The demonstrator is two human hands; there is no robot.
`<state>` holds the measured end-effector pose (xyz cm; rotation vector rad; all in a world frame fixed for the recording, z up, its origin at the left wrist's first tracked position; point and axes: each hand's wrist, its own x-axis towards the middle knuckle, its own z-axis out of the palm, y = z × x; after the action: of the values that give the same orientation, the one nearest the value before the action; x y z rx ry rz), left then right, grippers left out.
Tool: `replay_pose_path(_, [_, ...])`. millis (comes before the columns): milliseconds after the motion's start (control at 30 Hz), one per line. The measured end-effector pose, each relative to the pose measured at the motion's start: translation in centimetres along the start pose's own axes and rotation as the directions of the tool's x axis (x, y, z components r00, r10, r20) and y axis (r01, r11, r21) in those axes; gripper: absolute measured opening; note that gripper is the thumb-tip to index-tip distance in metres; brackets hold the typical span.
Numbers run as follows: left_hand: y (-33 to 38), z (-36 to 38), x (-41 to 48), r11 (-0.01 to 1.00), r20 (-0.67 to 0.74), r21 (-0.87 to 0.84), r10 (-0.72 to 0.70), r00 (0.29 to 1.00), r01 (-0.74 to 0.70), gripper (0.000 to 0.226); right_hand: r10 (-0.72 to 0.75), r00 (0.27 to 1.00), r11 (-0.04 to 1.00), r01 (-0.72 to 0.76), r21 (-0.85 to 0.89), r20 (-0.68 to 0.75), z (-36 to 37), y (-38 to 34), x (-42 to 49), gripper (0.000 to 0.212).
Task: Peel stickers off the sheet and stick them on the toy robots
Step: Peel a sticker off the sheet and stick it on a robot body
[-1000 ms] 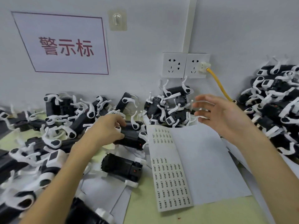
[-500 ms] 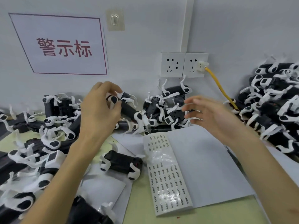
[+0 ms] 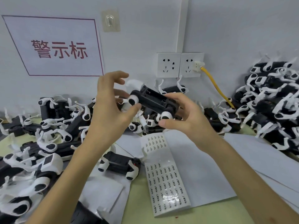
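Toy robots lie in heaps either side of the bench: one heap (image 3: 53, 126) on my left, another (image 3: 275, 102) on my right. The sticker sheet (image 3: 163, 175) lies flat on white paper (image 3: 202, 167) below my hands, with neither hand on it. I judge it thin and limp, and its stickers small, best lifted at a corner with a fingernail. The toy robot (image 3: 153, 101) under work is held in the air above the sheet, open battery bay towards me, tilted down to the right. I judge the black body to be light, rigid plastic. The white legs are thin and jointed and likely to swing or snap, so the body is the place to grip. My left hand (image 3: 108, 109) holds the left end, thumb (image 3: 135, 109) against a white hip joint, upper fingers raised and loosely curled. My right hand (image 3: 184, 117) clasps the right end, fingers (image 3: 174, 97) over the top, thumb (image 3: 163, 122) beneath
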<state>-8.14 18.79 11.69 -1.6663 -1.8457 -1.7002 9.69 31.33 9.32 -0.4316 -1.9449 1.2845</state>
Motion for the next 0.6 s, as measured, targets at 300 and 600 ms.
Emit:
replay_pose_path(300, [0.4, -0.6, 0.1, 0.999, 0.295, 0.037, 0.022, 0.955, -0.035, 0.052, -0.103, 0.990, 0.993, 0.107, -0.042, 0.097, -1.6, -1.0, -0.1, 0.062])
replay_pose_path(600, [0.5, -1.1, 0.0, 0.988, 0.246, -0.141, -0.028, 0.969, 0.065, 0.053, -0.105, 0.984, 0.994, 0.099, 0.050, 0.146, -1.3, -1.9, -0.3, 0.056])
